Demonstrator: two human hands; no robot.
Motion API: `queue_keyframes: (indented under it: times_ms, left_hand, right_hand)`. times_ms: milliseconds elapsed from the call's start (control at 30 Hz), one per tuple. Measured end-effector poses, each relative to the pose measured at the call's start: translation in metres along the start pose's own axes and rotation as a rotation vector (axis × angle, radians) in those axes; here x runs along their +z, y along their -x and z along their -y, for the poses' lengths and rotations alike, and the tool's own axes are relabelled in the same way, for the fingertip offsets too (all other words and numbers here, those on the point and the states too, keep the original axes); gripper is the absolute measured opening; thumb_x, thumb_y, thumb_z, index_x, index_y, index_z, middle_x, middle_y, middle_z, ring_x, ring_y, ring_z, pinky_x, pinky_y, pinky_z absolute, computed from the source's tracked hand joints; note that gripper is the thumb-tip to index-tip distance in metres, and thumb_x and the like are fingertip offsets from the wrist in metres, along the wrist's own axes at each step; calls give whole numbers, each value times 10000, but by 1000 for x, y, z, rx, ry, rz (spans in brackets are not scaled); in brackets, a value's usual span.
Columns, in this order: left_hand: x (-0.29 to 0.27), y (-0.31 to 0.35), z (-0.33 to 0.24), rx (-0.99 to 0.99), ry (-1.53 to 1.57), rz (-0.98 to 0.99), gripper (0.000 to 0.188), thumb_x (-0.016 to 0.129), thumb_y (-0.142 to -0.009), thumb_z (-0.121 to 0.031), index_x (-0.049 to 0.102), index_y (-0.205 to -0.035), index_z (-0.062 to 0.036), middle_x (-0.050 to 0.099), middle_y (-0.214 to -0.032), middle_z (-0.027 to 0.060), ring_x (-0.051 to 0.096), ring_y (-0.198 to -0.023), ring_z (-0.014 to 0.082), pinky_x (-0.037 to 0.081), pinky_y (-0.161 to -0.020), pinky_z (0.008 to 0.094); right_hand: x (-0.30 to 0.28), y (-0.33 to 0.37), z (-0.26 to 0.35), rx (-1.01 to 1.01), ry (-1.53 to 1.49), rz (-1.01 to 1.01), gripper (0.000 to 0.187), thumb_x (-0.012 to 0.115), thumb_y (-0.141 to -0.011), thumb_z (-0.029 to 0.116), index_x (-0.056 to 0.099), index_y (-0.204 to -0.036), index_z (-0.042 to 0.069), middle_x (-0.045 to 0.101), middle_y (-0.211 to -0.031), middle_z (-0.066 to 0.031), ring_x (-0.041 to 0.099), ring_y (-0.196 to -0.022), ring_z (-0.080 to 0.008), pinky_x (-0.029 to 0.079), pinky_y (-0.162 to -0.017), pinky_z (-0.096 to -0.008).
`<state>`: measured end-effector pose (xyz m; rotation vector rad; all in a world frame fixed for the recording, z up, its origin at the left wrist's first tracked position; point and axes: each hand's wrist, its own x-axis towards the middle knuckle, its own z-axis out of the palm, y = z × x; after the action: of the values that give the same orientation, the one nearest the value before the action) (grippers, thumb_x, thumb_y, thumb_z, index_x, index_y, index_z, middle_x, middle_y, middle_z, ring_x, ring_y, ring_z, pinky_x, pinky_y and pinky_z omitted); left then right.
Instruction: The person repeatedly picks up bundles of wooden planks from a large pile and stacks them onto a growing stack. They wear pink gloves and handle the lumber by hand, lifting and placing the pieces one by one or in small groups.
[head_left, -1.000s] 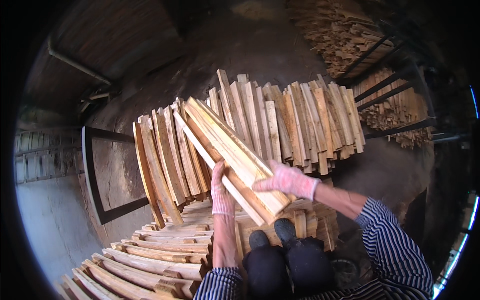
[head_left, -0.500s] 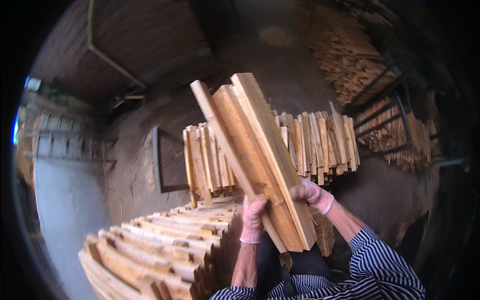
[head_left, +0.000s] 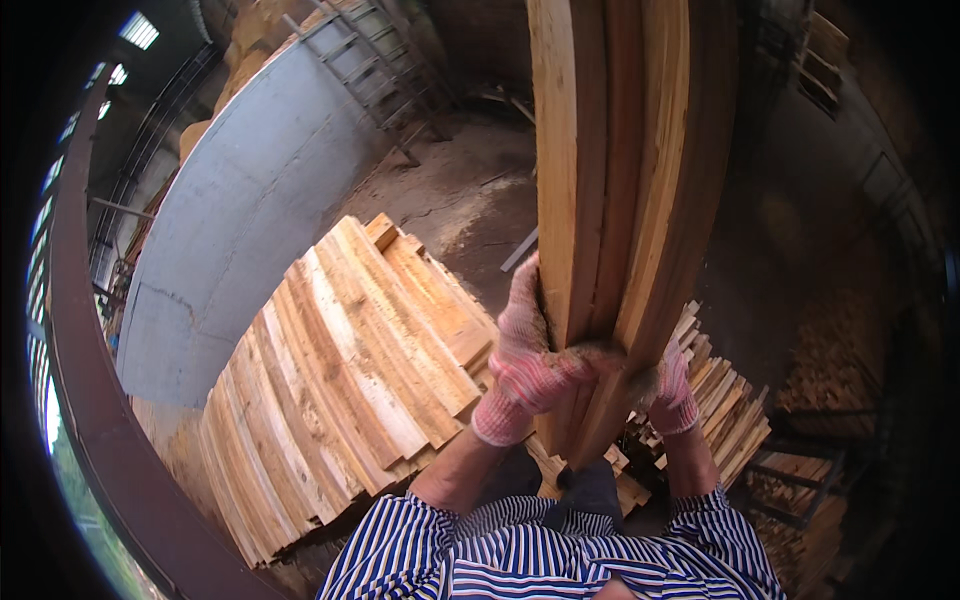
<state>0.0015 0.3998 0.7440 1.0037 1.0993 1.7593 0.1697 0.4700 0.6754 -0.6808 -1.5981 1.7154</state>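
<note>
I hold a bundle of several long wooden planks [head_left: 585, 180] nearly upright in front of me, their lower ends close to my waist. My left hand [head_left: 530, 365], in a pink and white knitted glove, grips the bundle's left side with its fingers wrapped across the front. On the right side, my right hand [head_left: 672, 390], gloved alike, is closed on the planks, its fingers partly hidden behind them. To the left of my left hand lies a large stack of planks [head_left: 340, 370], laid side by side.
Another stack of wood pieces [head_left: 725, 400] stands at the right. A pale grey curved wall [head_left: 240, 210] rises at the left, with a metal ladder-like frame [head_left: 365, 65] by its far end. A dark red-brown beam [head_left: 90, 330] runs along the left edge. Dark metal racks [head_left: 800, 480] hold wood at lower right.
My view has turned left toward the large stack and grey wall. The planks have swung from a leftward slant to nearly upright and closer to me, still in both hands.
</note>
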Motion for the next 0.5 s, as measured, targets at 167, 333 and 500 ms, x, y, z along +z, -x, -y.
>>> queue_keyframes:
  times_ms: [167, 333, 500]
  left_hand:
    - [-74, 15, -120, 175, -53, -158, 1043, 961, -552, -128, 385, -1421, -75, 592, -1272, 105, 598, -1159, 244, 534, -990, 403]
    - [-161, 26, -173, 277, -272, -102, 956, 879, -638, -112, 385, -1456, -91, 586, -1298, 64, 600, -1150, 191, 544, -961, 350]
    - [-272, 53, -140, 188, -444, -166, 868, 766, -842, -548, 409, -1454, -46, 569, -1316, 60, 566, -1170, 164, 507, -973, 329]
  right_hand:
    - [119, -57, 71, -141, -189, 275, 983, 929, -636, 308, 402, -1427, 59, 576, -1292, -92, 553, -1188, -217, 470, -1008, -366]
    - [217, -101, 101, -230, -405, 457, 1221, 951, -579, 195, 244, -1571, 121, 508, -1406, -91, 471, -1317, -227, 419, -1098, -397]
    - [290, -116, 13, -388, -480, 523, 1151, 931, -693, 358, 260, -1571, 38, 398, -1555, -123, 406, -1398, -241, 344, -1157, -399]
